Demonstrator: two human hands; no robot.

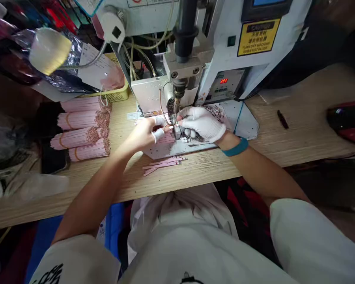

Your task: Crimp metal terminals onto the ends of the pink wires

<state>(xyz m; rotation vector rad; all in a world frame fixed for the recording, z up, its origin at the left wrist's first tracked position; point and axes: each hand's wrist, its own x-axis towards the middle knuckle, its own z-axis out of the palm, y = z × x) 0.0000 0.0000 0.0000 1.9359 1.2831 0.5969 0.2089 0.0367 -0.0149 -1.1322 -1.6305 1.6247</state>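
Observation:
My left hand (146, 132), with white covers on some of its fingers, pinches at the base of the machine's tip. My right hand (202, 123), in a white glove, meets it there with fingertips together. What sits between the fingertips is too small to make out. Right above them stands the metal machine tip (176, 103). Pink wires (167, 139) lie on the white base plate (162, 150) under my left hand. A few more pink wires (162, 164), with small dark and white ends, lie on the table's front. Small pale pieces (215, 111) are heaped behind my right hand.
Tied bundles of pink wires (78, 135) are stacked at the left, before a yellow basket (120, 94). A lamp (49, 51) hangs above them. The machine's display (224, 81) glows red. A dark object (282, 119) and a black-and-red item (347, 120) lie on the right.

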